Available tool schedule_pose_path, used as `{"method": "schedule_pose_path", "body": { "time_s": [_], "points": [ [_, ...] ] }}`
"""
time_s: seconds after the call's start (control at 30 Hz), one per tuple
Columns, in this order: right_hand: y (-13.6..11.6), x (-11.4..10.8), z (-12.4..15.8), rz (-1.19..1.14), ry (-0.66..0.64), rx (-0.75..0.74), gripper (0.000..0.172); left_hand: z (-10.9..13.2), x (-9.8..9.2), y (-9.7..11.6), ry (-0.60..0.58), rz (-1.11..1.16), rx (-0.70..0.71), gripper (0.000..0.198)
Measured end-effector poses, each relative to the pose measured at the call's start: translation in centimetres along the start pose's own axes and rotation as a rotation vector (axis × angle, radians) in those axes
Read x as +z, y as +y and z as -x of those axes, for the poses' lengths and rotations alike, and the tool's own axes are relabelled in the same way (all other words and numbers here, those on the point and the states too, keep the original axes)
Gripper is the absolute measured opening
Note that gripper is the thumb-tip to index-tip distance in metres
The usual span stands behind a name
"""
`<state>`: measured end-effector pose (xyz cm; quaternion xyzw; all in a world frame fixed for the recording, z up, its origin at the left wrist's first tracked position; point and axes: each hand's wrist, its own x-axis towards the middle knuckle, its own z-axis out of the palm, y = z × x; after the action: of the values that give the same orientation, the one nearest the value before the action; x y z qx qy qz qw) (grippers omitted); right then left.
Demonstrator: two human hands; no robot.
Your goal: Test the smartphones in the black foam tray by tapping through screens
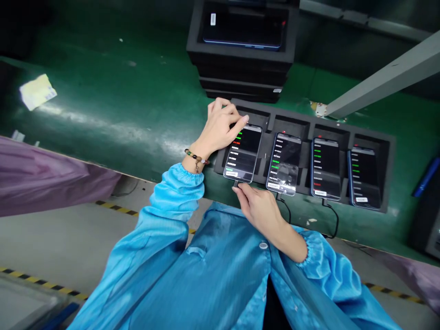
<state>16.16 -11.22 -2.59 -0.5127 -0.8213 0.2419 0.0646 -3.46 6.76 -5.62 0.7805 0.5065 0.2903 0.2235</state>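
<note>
In the black foam tray (pixel 270 123) lies a row of smartphones with lit test lists. My left hand (pixel 222 121) grips the upper left part of the leftmost smartphone (pixel 244 153), thumb across its top end and fingers curled by the tray's rim. At that phone's bottom end my right hand (pixel 261 208) pinches a dark charging cable plug (pixel 236 184) between thumb and finger. Whether the plug is fully seated cannot be seen. Beside it rest a second smartphone (pixel 284 162), a third smartphone (pixel 326 169) and a rightmost smartphone (pixel 365 176).
Behind the tray stands a stack of black foam trays (pixel 240 73) with a phone (pixel 244 30) on top. A grey metal post (pixel 381 75) slants at the right. Black cables (pixel 337 224) hang over the front edge of the green table (pixel 103 105). Yellow paper (pixel 37 91) lies left.
</note>
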Motion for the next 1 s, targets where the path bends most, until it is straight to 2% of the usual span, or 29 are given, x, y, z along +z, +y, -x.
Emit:
{"method": "schedule_pose_path", "body": {
  "time_s": [0.13, 0.23, 0.33, 0.43, 0.47, 0.53, 0.6, 0.67, 0.77, 0.8, 0.83, 0.87, 0.9, 0.93, 0.97, 1.0],
  "points": [
    [0.1, -0.3, 0.6, 0.009, 0.048, 0.008, 0.040, 0.7, -1.2, -0.7, -0.131, 0.017, 0.066, 0.058],
    [-0.5, -1.2, 1.7, 0.030, 0.170, -0.030, 0.040, 1.0, -1.8, -1.2, -0.180, 0.016, 0.096, 0.066],
    [-0.6, -3.2, 3.2, -0.022, 0.305, -0.068, 0.035, 1.2, -2.0, -1.4, -0.203, -0.002, 0.099, 0.074],
    [1.7, -6.1, 5.3, -0.167, 0.436, -0.065, 0.019, 1.3, -2.1, -1.5, -0.201, 0.020, 0.087, 0.074],
    [3.0, -7.0, 6.4, -0.190, 0.505, -0.018, 0.014, 1.3, -2.1, -1.6, -0.195, 0.040, 0.078, 0.073],
    [6.3, -8.3, 8.9, -0.161, 0.691, 0.189, 0.009, 1.2, -2.0, -1.9, -0.178, 0.084, 0.053, 0.073],
    [9.5, -8.7, 11.6, -0.112, 0.857, 0.454, 0.019, 1.1, -2.0, -1.9, -0.150, 0.117, 0.032, 0.072],
    [11.8, -8.1, 13.7, -0.076, 0.881, 0.590, 0.026, 1.4, -2.4, -0.8, -0.058, 0.153, 0.022, 0.063],
    [12.6, -6.0, 14.5, -0.029, 0.715, 0.530, 0.028, 3.8, -3.9, 3.5, 0.151, 0.257, -0.019, 0.039],
    [12.4, -5.2, 14.2, -0.021, 0.664, 0.491, 0.030, 5.0, -4.4, 5.5, 0.142, 0.327, -0.030, 0.031],
    [12.0, -4.6, 13.7, -0.020, 0.634, 0.469, 0.032, 6.4, -4.9, 7.6, 0.040, 0.433, -0.043, 0.027],
    [11.7, -4.1, 13.1, -0.031, 0.622, 0.468, 0.033, 7.9, -5.1, 9.7, -0.137, 0.549, -0.051, 0.028],
    [11.4, -3.7, 12.6, -0.057, 0.617, 0.486, 0.033, 9.4, -5.0, 11.5, -0.394, 0.615, -0.064, 0.027],
    [11.2, -3.6, 12.1, -0.095, 0.611, 0.512, 0.032, 10.8, -4.6, 13.1, -0.586, 0.648, -0.130, 0.025],
    [11.2, -3.5, 11.8, -0.134, 0.601, 0.537, 0.032, 12.1, -3.9, 14.4, -0.676, 0.711, -0.233, 0.030],
    [11.2, -3.6, 11.6, -0.167, 0.588, 0.555, 0.032, 13.2, -2.9, 15.3, -0.659, 0.812, -0.370, 0.034]
  ]
}}
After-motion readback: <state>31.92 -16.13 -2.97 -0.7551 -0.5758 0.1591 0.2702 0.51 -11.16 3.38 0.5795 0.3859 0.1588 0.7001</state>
